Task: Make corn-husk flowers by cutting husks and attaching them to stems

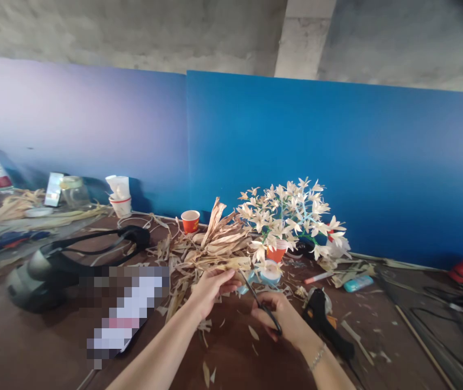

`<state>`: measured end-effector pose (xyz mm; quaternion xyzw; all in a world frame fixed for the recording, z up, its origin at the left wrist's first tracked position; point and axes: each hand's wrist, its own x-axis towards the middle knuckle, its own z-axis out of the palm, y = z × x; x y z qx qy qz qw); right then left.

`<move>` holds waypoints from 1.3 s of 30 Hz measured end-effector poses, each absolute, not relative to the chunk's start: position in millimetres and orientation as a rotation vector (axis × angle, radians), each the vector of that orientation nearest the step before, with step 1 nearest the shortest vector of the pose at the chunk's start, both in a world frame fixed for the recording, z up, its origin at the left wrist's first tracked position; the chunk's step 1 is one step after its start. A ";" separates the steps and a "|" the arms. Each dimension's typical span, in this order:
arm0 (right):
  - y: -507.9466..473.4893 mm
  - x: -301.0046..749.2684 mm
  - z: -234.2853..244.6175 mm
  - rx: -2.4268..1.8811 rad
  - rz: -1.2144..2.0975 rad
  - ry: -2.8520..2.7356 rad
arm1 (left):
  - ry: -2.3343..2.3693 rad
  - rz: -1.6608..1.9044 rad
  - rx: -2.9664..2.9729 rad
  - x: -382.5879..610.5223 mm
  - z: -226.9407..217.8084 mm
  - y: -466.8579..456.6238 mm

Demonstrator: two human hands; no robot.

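My left hand (208, 290) is closed on a strip of dry corn husk (236, 264), pinched between thumb and fingers above the brown table (20, 341). My right hand (281, 318) grips black-handled scissors (261, 303), whose blades point up and left toward the strip. Just behind both hands lies a heap of dry husks (205, 244). To its right stands a bouquet of pale husk flowers (288, 214) in an orange cup (276, 252). Small husk offcuts lie on the table below my hands.
A black glue gun (323, 319) lies right of my right hand. A dark headset with straps (52, 265) sits at left, beside a blurred flat object. A red paper cup (190, 220), white cups (120, 196), a marker (316, 278) and a tape roll (270, 272) stand near the blue wall.
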<state>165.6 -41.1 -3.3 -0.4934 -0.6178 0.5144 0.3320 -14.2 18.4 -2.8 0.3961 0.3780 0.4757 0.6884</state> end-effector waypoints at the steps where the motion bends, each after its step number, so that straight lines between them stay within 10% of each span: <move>1: -41.3 165.6 -2.4 -1.295 1.347 -1.619 | 0.839 1.059 0.905 -14.9 -3.1 18.9; 39: -44.0 178.1 -2.1 -1.395 1.537 -1.741 | 0.837 0.696 1.323 -36.3 6.3 21.0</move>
